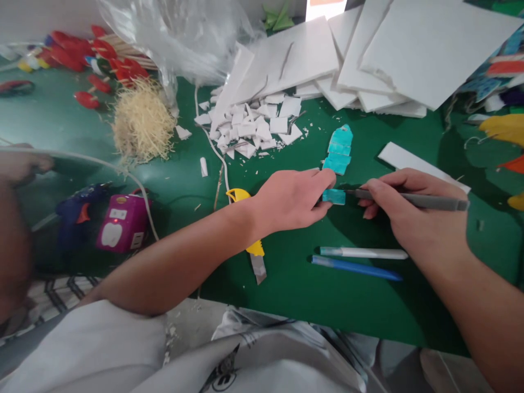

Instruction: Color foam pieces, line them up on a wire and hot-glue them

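My left hand (292, 197) pinches a small turquoise foam piece (336, 197) by its left end, just above the green table. My right hand (413, 202) holds a grey pen (434, 201), its thin tip at the right edge of that piece. Beyond my left fingers lies a row of turquoise foam pieces (339, 147). Nearer my body, a white pen (362, 252) and a blue pen (356, 268) lie side by side. Under my left forearm is a yellow box cutter (256, 248) with its blade out; the forearm hides its middle.
White foam sheets (413, 54) and a heap of foam scraps (249, 128) lie at the back. To the left are a straw bundle (141, 120), a glue gun (77, 213) and a magenta power socket (123, 224) with cords. Another person's hand (24, 164) is at far left.
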A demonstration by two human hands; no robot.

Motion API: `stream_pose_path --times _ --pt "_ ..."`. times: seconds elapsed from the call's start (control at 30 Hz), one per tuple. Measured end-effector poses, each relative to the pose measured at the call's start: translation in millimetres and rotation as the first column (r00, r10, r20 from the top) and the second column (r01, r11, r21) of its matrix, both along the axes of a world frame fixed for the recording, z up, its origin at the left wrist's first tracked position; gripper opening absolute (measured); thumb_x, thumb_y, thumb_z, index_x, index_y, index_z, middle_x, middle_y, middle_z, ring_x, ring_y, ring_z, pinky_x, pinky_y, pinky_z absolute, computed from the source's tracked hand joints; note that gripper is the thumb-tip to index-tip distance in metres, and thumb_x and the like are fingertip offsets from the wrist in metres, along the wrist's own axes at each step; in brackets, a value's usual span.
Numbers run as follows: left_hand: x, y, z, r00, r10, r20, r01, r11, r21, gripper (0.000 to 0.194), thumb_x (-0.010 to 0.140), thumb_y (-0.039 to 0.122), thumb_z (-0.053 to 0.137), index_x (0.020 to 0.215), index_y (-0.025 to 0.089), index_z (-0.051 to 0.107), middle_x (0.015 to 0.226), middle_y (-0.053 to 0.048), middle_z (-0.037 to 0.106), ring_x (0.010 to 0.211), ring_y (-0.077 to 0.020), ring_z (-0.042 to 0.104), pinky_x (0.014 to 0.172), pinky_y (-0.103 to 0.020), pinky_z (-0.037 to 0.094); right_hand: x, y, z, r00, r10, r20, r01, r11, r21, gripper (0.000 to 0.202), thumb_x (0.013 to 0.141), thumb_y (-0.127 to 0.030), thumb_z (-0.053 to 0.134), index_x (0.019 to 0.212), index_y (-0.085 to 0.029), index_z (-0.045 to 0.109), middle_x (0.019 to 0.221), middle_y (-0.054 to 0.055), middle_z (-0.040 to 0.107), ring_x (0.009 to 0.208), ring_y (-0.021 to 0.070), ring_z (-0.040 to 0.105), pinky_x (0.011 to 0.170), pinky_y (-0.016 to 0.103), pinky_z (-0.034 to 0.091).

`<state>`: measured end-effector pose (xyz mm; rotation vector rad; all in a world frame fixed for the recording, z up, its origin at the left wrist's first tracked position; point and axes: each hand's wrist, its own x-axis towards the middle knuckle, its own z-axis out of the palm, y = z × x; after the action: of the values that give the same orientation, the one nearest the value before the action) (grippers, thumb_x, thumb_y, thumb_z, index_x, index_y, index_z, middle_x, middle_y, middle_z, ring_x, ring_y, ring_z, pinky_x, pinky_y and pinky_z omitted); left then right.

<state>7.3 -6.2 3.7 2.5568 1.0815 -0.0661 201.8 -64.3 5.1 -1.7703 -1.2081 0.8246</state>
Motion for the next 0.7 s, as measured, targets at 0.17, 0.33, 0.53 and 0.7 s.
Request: stream_pose_path --times 0.17,0.33,0.53,0.7 --pt "-0.8 0.2 -0.4 1.000 -0.001 0.008 0.001 1.000 -0.014 0.026 0.102 0.038 0.054 0.120 0.022 0.063 0.102 0.000 0.076 0.083 -0.0189 0.070 0.062 -0.031 0.036 0.2 -0.6 -1.9 1.000 -0.004 -0.009 0.004 1.000 0.014 0.013 0.080 -0.031 0.079 0.070 -0.025 0.074 0.057 0.000 0.069 0.048 0.0160 0.064 0.048 0.028 0.054" --pt "-0.7 0.2 -0.4 1.000 0.000 0.011 0.000 1.000 -0.006 0.025 0.102 0.039 0.054 0.119 0.023 0.063 0.101 0.000 0.076 0.082 -0.0183 0.069 0.062 -0.031 0.036 0.1 -0.3 -2.0 1.000 0.005 -0.008 -0.005 1.000 -0.007 0.012 0.079 -0.030 0.079 0.070 -0.025 0.073 0.057 -0.001 0.069 0.049 0.0161 0.065 0.049 0.027 0.055" --pt "0.0 -0.4 0.0 1.000 0.003 0.002 -0.003 1.000 0.001 0.024 0.102 0.039 0.053 0.117 0.023 0.062 0.099 0.001 0.076 0.081 -0.0172 0.069 0.061 -0.030 0.036 -1.9 1.5 2.9 1.000 0.003 -0.004 -0.004 1.000 -0.020 0.014 0.076 -0.034 0.078 0.068 -0.025 0.072 0.055 -0.001 0.068 0.048 0.0159 0.065 0.048 0.027 0.053" --pt "0.2 0.5 -0.4 1.000 0.002 0.006 -0.002 1.000 -0.005 0.024 0.101 0.039 0.054 0.116 0.023 0.063 0.093 0.001 0.074 0.078 -0.0174 0.068 0.061 -0.031 0.035 -1.3 1.5 1.4 0.999 0.032 0.017 -0.031 0.999 -0.027 0.017 0.077 -0.036 0.079 0.069 -0.024 0.071 0.054 -0.001 0.067 0.049 0.0159 0.065 0.051 0.028 0.053"
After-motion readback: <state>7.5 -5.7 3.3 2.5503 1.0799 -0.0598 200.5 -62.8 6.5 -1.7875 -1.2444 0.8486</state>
